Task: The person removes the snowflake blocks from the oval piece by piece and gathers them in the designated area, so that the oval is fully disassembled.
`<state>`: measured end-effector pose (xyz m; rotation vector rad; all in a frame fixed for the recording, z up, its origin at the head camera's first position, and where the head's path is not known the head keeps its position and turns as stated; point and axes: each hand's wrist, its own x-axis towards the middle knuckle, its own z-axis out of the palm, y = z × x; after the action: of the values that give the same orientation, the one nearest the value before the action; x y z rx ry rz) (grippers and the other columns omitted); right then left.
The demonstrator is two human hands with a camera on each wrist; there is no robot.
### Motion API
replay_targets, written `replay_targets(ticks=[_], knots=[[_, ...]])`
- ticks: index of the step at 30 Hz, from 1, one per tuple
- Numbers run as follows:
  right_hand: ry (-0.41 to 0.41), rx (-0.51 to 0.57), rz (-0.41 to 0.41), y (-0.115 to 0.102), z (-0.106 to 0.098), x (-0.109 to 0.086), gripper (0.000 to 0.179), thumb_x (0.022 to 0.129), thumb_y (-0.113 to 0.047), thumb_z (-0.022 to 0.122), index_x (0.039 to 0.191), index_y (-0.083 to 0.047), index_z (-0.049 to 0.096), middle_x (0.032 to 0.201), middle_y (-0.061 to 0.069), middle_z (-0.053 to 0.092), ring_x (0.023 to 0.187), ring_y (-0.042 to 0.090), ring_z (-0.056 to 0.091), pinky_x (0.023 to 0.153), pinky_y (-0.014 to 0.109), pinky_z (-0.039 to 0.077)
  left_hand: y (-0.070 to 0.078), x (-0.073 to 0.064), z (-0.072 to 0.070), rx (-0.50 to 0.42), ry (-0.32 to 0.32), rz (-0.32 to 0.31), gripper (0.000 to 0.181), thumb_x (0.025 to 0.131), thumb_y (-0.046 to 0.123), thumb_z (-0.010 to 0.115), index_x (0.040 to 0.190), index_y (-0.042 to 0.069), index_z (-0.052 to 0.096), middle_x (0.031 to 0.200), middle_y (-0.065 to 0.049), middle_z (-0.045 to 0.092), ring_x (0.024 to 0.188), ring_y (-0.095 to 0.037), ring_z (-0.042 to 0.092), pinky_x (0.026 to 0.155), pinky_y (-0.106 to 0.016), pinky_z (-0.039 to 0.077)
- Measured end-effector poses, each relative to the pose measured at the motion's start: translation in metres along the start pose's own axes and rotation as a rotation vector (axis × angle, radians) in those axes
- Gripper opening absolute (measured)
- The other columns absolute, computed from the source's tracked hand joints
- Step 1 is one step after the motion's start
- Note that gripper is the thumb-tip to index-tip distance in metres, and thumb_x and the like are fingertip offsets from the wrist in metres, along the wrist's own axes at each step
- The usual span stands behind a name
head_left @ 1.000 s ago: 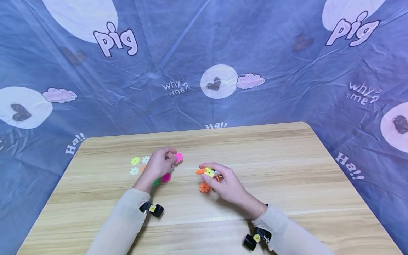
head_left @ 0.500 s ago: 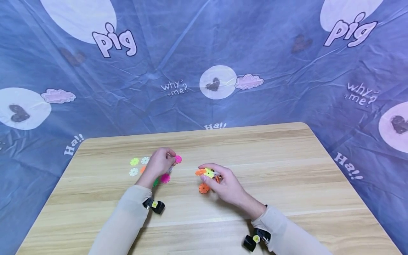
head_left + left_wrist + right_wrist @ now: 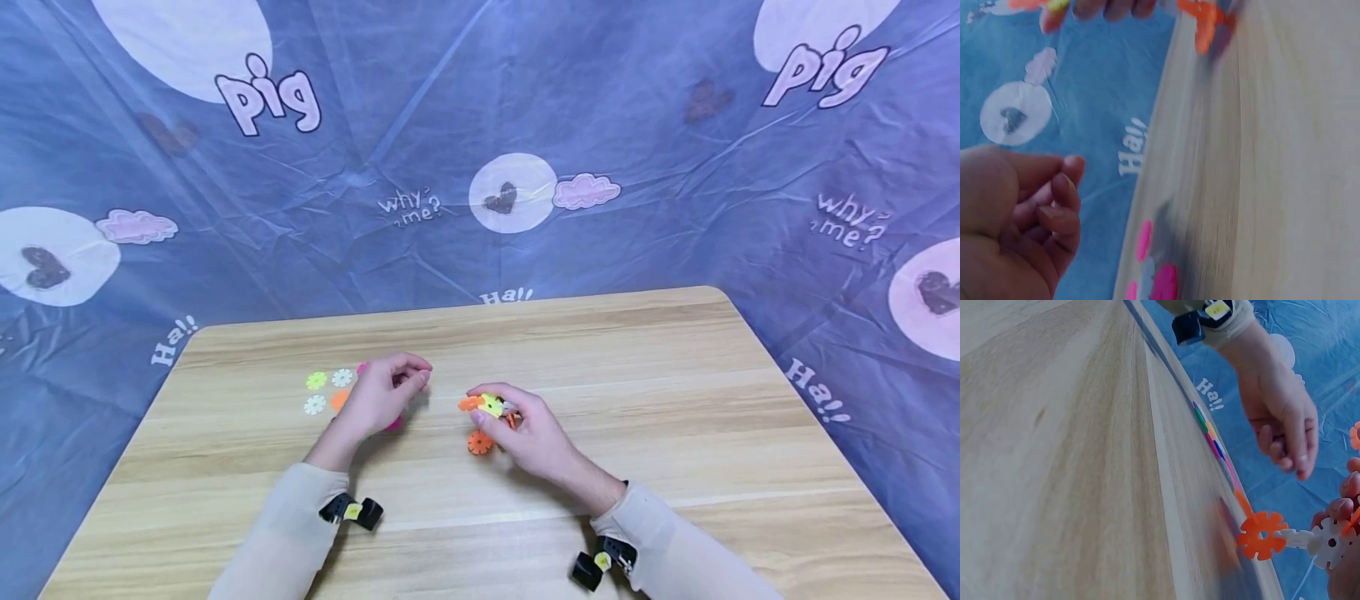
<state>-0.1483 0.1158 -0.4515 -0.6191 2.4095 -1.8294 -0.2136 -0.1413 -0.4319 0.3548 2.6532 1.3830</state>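
Observation:
My left hand [image 3: 385,390] hovers over loose notched plastic discs on the tabletop, its fingers loosely bent and thumb tip close to the index fingertip. Nothing shows between those fingers in the left wrist view, where pink discs [image 3: 1164,284] lie below the hand [image 3: 1019,219]. My right hand [image 3: 534,427] grips a cluster of joined snowflake discs [image 3: 491,406], orange, yellow and white. An orange disc [image 3: 480,442] hangs at its lower end. In the right wrist view, a white disc [image 3: 1333,544] links through another white piece to an orange one [image 3: 1262,535]. My palm hides part of the cluster.
A yellow disc [image 3: 317,380], white discs [image 3: 315,404] and an orange disc [image 3: 341,400] lie flat left of my left hand. The wooden table [image 3: 637,358] ends at a blue printed cloth [image 3: 420,275]. Each wrist carries a black camera [image 3: 370,514].
My left hand has shifted slightly right and nearer, and now covers the spot where a pink disc showed at its fingertips. The right hand and its cluster have hardly moved.

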Motion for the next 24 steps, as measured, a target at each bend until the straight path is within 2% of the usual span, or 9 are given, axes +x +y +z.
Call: replay_targets(ticks=[4,11,15,18,21,24], knots=[[0.001,0.000,-0.001,-0.001,0.001,0.001,0.032,0.105,-0.017,0.071,0.135,-0.006,0.070,0.114,0.009,0.075,0.078,0.006,0.063,0.069,0.025,0.056,0.008,-0.011,0.001,-0.063,-0.022,0.065,0.022,0.107,0.012,0.066,0.122,-0.002,0.074,0.093,-0.011,0.076,0.076,-0.017,0.063,0.061,-0.024,0.050],[0.005,-0.011,0.014,-0.003,0.003,0.001,0.027,0.104,-0.018,0.072,0.131,-0.010,0.072,0.111,0.008,0.075,0.081,0.007,0.063,0.072,0.024,0.056,0.016,-0.027,0.003,-0.133,-0.068,0.124,0.021,0.107,0.014,0.067,0.118,-0.001,0.075,0.092,-0.010,0.077,0.083,-0.034,0.069,0.067,-0.024,0.054],[-0.003,-0.027,0.017,-0.005,0.004,0.001,0.026,0.104,-0.020,0.072,0.129,-0.013,0.073,0.112,0.005,0.075,0.085,0.008,0.064,0.078,0.024,0.057,0.021,-0.035,0.005,-0.169,-0.123,0.166,0.022,0.104,0.016,0.072,0.120,0.001,0.075,0.096,-0.011,0.077,0.083,-0.026,0.069,0.069,-0.024,0.055],[-0.015,-0.041,0.011,-0.007,0.005,0.002,0.027,0.104,-0.021,0.073,0.130,-0.014,0.073,0.113,0.003,0.076,0.088,0.010,0.065,0.080,0.025,0.056,0.027,-0.040,0.006,-0.162,-0.154,0.166,0.021,0.101,0.019,0.076,0.118,0.007,0.077,0.098,-0.006,0.076,0.084,-0.016,0.067,0.072,-0.024,0.055],[-0.024,-0.055,0.019,-0.008,0.005,0.002,0.029,0.103,-0.023,0.075,0.131,-0.015,0.073,0.113,0.002,0.076,0.084,0.011,0.063,0.074,0.024,0.055,0.030,-0.043,0.008,-0.129,-0.162,0.170,0.016,0.101,0.020,0.077,0.114,0.012,0.078,0.098,-0.001,0.075,0.085,-0.012,0.064,0.073,-0.024,0.054],[-0.032,-0.062,0.035,-0.009,0.004,0.002,0.035,0.102,-0.025,0.077,0.135,-0.016,0.072,0.123,0.003,0.076,0.093,0.012,0.065,0.080,0.024,0.056,0.031,-0.045,0.009,-0.101,-0.153,0.189,0.012,0.102,0.019,0.075,0.112,0.013,0.077,0.094,0.000,0.075,0.080,-0.014,0.064,0.070,-0.024,0.053]])
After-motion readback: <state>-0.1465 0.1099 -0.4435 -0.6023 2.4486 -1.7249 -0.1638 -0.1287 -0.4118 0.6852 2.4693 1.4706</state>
